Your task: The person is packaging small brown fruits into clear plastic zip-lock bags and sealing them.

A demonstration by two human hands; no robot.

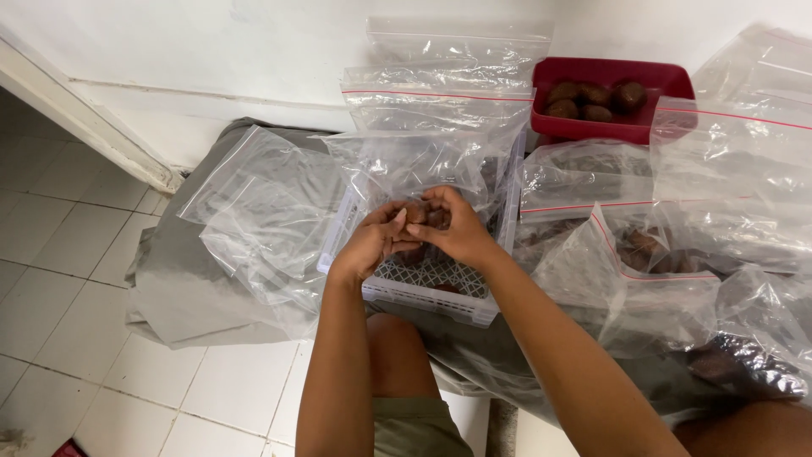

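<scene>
Brown fruit (425, 216) pinched between both hands, above white basket (440, 288).

Clear plastic bags (262, 211) crowd the white basket (440, 292) on its left, far and right sides, and more bags (719, 152) hem in the red tray (609, 93). The way in stays open from the near side, over the grey cloth (169, 279) and tiled floor (68, 245).

Bare forearms, no sleeves, watch or rings visible. Left hand (372, 241) and right hand (457, 228) ungloved, nails short. Olive-green shorts (414, 427) above a bare knee (393, 355).
</scene>
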